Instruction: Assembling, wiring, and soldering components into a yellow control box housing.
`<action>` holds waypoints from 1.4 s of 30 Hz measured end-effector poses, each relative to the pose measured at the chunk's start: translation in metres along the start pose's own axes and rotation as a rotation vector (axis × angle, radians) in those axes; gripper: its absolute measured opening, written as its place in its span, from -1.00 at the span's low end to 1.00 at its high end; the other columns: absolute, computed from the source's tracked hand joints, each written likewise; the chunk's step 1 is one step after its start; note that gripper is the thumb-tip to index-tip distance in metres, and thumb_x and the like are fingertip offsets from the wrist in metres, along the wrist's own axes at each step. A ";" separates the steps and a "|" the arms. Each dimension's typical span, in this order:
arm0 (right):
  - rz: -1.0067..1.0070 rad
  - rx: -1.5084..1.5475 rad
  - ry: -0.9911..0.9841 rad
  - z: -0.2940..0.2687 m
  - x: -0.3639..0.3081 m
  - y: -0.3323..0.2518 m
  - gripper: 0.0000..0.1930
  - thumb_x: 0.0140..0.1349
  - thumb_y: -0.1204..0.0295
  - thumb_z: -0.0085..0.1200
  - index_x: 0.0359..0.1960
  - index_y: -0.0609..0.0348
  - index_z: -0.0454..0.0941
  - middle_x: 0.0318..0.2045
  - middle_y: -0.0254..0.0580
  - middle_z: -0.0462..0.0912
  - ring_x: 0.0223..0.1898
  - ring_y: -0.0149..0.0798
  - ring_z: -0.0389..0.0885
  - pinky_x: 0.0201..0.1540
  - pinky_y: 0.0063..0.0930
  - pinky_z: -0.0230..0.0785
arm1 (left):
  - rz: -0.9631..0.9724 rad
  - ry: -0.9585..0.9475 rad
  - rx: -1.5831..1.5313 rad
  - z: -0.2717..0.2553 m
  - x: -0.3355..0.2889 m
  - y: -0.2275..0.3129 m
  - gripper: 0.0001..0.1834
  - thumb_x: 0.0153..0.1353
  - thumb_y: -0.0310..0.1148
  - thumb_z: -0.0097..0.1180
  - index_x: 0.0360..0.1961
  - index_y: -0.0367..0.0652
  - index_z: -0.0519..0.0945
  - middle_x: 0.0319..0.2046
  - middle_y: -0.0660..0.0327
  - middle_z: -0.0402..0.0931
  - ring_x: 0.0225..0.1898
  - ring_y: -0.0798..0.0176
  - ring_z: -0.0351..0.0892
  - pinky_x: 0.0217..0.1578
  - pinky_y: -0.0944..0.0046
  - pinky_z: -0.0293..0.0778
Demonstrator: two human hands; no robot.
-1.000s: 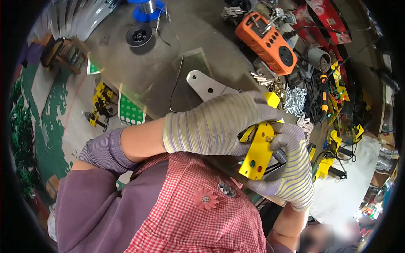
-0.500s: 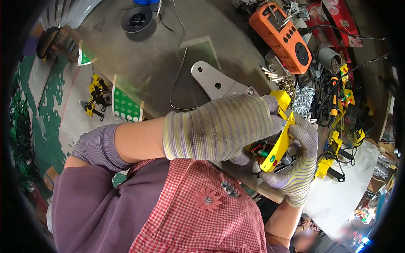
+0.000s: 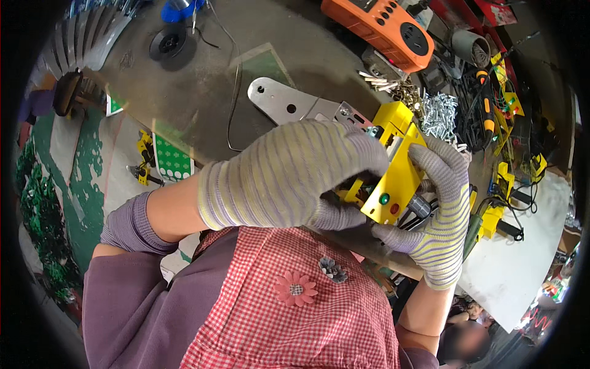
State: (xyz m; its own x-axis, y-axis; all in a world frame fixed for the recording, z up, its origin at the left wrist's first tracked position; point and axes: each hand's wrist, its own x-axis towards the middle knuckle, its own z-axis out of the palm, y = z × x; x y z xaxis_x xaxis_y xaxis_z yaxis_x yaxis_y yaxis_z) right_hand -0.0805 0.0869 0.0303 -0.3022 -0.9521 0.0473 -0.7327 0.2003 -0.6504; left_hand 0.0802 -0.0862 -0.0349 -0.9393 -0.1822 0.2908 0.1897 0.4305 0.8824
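Both my hands wear thin grey-and-yellow striped gloves. Between them is a yellow metal housing with a green and a red button on its face. My right hand grips its right side, fingers over the far edge and thumb at the near lower corner. A dark cylindrical part sticks out beside that palm. My left hand curls round the housing's left side, its thumb by the near end; the fingertips are partly hidden. Just beyond lies a silver flat metal plate with holes, touching or close to the housing.
An orange instrument stands at the far right, near a pile of screws. An orange-and-black screwdriver lies farther right, beside more yellow wired assemblies. At the far left are a black spool and a thin cable.
The yellow housing has turned so its button face shows more broadly. My left hand has shifted left and its thumb now shows more. The whole view has shifted a little.
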 end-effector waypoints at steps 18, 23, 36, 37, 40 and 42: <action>-0.058 0.062 0.303 0.004 -0.032 0.013 -0.13 -0.33 0.21 0.59 0.13 0.21 0.49 -0.10 -0.14 0.59 -0.09 -0.12 0.59 0.04 -0.30 0.48 | 0.339 -0.199 0.596 -0.006 0.022 0.006 -0.54 -0.31 -0.20 0.49 -0.27 -0.04 0.69 -0.40 0.25 0.46 -0.41 0.14 0.54 -0.39 0.19 0.48; -0.202 0.118 0.412 0.031 -0.050 0.018 -0.69 -0.19 0.41 0.49 -0.35 0.10 0.67 -0.42 -0.23 0.62 -0.36 -0.13 0.59 -0.29 -0.35 0.43 | 0.290 0.009 0.520 0.004 0.009 0.003 -0.50 -0.30 -0.28 0.53 -0.20 0.01 0.72 -0.35 0.29 0.48 -0.36 0.20 0.55 -0.37 0.26 0.50; 0.051 -0.144 0.526 0.051 -0.037 0.003 -0.81 -0.06 0.52 0.30 -0.36 0.11 0.60 -0.39 -0.19 0.59 -0.33 -0.05 0.60 -0.29 -0.23 0.46 | 0.298 0.049 0.383 0.011 0.011 -0.003 -0.36 -0.38 -0.17 0.64 -0.21 -0.05 0.59 -0.28 0.21 0.47 -0.24 0.17 0.52 -0.24 0.21 0.49; 0.054 -0.140 0.527 0.053 -0.037 0.002 -0.81 -0.06 0.52 0.30 -0.36 0.11 0.60 -0.39 -0.19 0.59 -0.33 -0.05 0.60 -0.29 -0.23 0.46 | 0.296 0.045 0.383 0.014 0.009 -0.004 -0.36 -0.38 -0.17 0.64 -0.21 -0.05 0.59 -0.28 0.21 0.47 -0.24 0.17 0.52 -0.24 0.21 0.49; 0.039 -0.184 0.494 0.053 -0.041 0.003 -0.84 -0.01 0.49 0.28 -0.34 0.11 0.64 -0.33 -0.15 0.58 -0.27 -0.06 0.58 -0.26 -0.20 0.47 | 0.197 0.097 0.391 0.021 0.004 -0.008 -0.46 -0.20 -0.31 0.55 -0.21 -0.11 0.48 -0.28 0.19 0.39 -0.24 0.18 0.41 -0.21 0.23 0.37; 0.017 -0.214 0.405 0.050 -0.048 0.008 -0.84 0.02 0.48 0.26 -0.32 0.11 0.66 -0.32 -0.16 0.58 -0.27 -0.07 0.58 -0.25 -0.22 0.47 | 0.195 0.097 0.395 0.022 0.005 -0.003 -0.44 -0.24 -0.28 0.58 -0.21 -0.08 0.51 -0.29 0.21 0.41 -0.25 0.18 0.43 -0.22 0.22 0.39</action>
State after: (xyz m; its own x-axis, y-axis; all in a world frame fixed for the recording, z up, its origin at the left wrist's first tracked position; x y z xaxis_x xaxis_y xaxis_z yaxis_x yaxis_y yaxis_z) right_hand -0.0414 0.1230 -0.0147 -0.4977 -0.7899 0.3582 -0.8224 0.2987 -0.4842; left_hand 0.0683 -0.0689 -0.0446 -0.8622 -0.1381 0.4874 0.2191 0.7659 0.6045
